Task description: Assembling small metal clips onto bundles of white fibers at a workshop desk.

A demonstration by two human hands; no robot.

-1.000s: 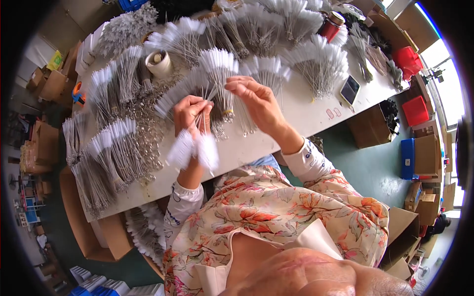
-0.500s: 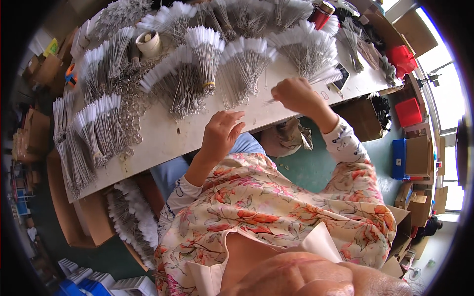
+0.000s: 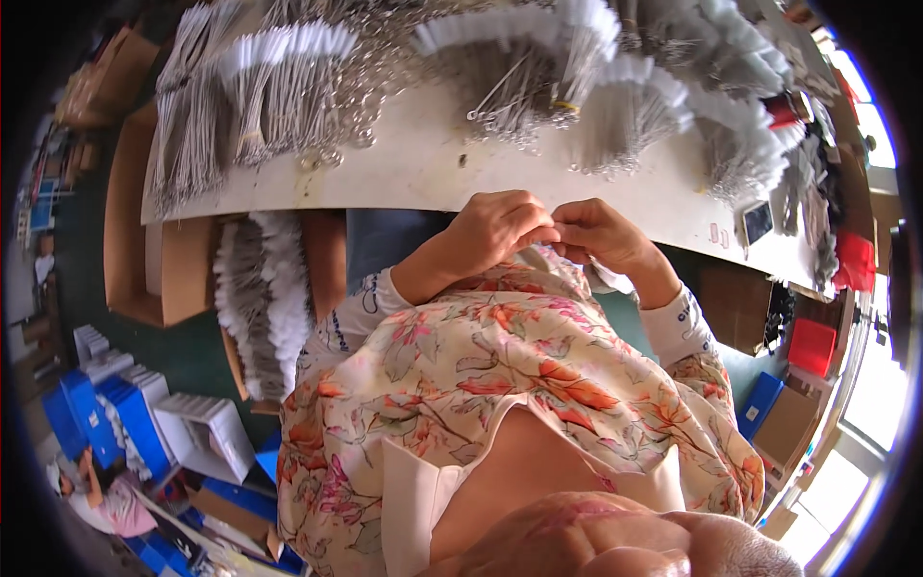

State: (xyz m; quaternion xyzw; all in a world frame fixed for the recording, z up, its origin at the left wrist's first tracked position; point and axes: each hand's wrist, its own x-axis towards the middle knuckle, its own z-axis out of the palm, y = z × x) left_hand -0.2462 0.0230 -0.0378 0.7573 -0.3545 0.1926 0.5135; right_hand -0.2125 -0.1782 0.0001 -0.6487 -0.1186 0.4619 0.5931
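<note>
My left hand and my right hand meet at the fingertips in front of the table's near edge, above my lap. Both are closed in a pinch. Whatever sits between the fingers is too small or too hidden to make out. Beyond them on the white table lie bundles of thin wire brushes with white bristle ends and looped wire ends. The nearest are a middle bundle and a bundle to its right. Neither hand touches these bundles.
More brush bundles and loose metal rings cover the table's left part. A dark-screened phone lies near the right edge. Below the table stand an open carton and a box of white brushes. Another person is at lower left.
My right hand has come down and left from beside the brushes to meet my left hand. My left hand has gone from loosely open to pinching. The view has swung toward the left.
</note>
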